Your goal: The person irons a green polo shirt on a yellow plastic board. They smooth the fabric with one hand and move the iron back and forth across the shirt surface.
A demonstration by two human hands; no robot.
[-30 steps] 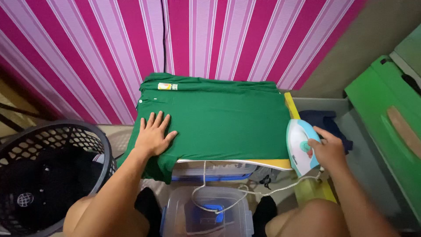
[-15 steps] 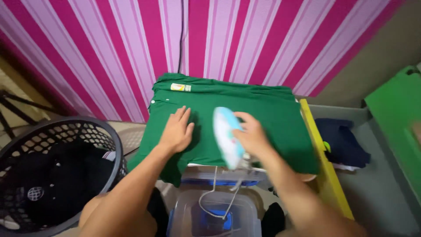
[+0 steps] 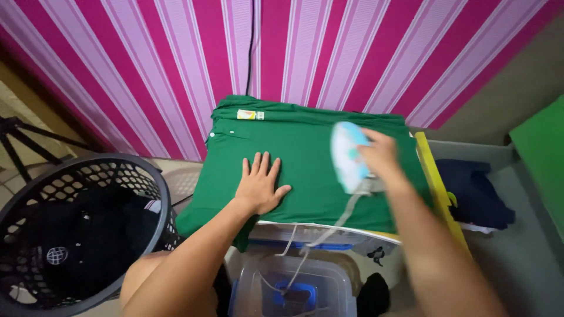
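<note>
Small rectangular label (image 3: 249, 114), white with yellow and a little green, sewn at the far left collar edge of the green garment (image 3: 305, 158)

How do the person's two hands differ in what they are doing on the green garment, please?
The left hand lies flat with fingers spread, empty; the right hand is curled around the iron. The left hand looks sharp, the right hand blurred. Both are over the green garment.
</note>
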